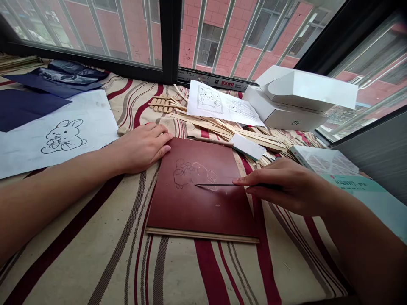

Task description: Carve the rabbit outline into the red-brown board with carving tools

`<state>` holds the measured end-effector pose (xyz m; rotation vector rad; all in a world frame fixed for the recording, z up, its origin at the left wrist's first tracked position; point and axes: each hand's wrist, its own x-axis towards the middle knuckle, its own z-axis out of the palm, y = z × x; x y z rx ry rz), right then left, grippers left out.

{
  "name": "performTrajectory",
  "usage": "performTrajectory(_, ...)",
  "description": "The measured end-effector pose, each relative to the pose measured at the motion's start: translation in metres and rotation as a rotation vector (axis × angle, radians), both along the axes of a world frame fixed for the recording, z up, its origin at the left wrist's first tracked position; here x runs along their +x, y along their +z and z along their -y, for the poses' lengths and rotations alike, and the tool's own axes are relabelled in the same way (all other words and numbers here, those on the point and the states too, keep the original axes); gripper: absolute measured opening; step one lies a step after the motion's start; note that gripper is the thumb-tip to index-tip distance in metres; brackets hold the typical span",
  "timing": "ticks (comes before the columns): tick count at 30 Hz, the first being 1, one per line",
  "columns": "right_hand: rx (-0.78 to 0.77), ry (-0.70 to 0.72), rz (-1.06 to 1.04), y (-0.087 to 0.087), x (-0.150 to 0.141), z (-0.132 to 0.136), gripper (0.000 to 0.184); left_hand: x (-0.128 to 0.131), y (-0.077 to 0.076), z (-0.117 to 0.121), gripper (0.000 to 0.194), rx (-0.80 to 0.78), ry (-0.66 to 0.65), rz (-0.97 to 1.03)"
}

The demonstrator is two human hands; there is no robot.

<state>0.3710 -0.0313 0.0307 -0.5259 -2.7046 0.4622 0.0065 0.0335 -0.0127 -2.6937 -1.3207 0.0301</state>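
A reddish-brown board (203, 216) with a pale layered edge lies on the striped cloth (178, 271). It bears a rabbit outline (192, 169), upside down to me, partly in dark lines and partly in pale scratched ones. My right hand (282, 184) grips a thin dark pointed tool (219, 184), held almost level. The tool's tip is at the drawing's lower middle; whether it presses on the surface I cannot tell. My left hand (143, 146) lies with fingers loosely bent and apart, its thumb and fingertips touching the board's far left corner.
A paper with an inked rabbit (63, 135) and dark blue sheets (28, 108) lie left. Beyond the board are a brush-like pen (210, 141), a white block (248, 147), wooden strips (222, 129) and a printed sheet (222, 103). White boxes (295, 101) and a book (352, 178) stand right.
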Motion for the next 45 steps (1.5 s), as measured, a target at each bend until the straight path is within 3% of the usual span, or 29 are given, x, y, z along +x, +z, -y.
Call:
performTrajectory(5,0.042,0.001,0.031,0.002,0.001,0.003,0.018,0.000,-0.001,0.000,0.067,0.009,0.005,-0.013)
performTrajectory(9,-0.010,-0.046,-0.013,0.004,0.001,0.004,0.018,0.001,-0.001,0.000,0.066,0.014,-0.003,-0.025)
performTrajectory(12,-0.162,-0.249,-0.225,0.005,-0.004,0.006,0.018,0.001,0.004,0.004,0.063,0.050,0.010,-0.038)
performTrajectory(15,-0.497,-0.396,-0.511,0.008,-0.013,0.007,0.013,0.000,0.016,0.014,0.059,0.063,0.064,-0.074)
performTrajectory(18,-0.756,-0.363,-0.649,0.014,-0.025,0.001,0.019,0.002,0.029,0.028,0.059,-0.070,0.149,-0.132)
performTrajectory(25,-0.858,-0.200,-0.896,0.036,-0.075,-0.041,0.020,0.011,0.034,0.043,0.050,-0.196,0.127,-0.124)
performTrajectory(29,-1.093,-0.221,-0.934,0.024,-0.127,-0.056,0.034,0.011,0.032,0.041,0.051,-0.196,0.091,-0.102)
performTrajectory(33,-1.352,-0.276,-0.856,0.002,-0.164,-0.056,0.028,0.007,0.027,0.038,0.054,-0.196,0.073,-0.080)
performTrajectory(39,-1.571,-0.289,-0.841,-0.015,-0.176,-0.056,0.054,0.002,0.017,0.032,0.053,-0.187,0.060,-0.040)
performTrajectory(45,-1.582,-0.311,-0.946,-0.019,-0.175,-0.063,0.054,-0.002,0.014,0.030,0.055,-0.181,0.030,0.014)
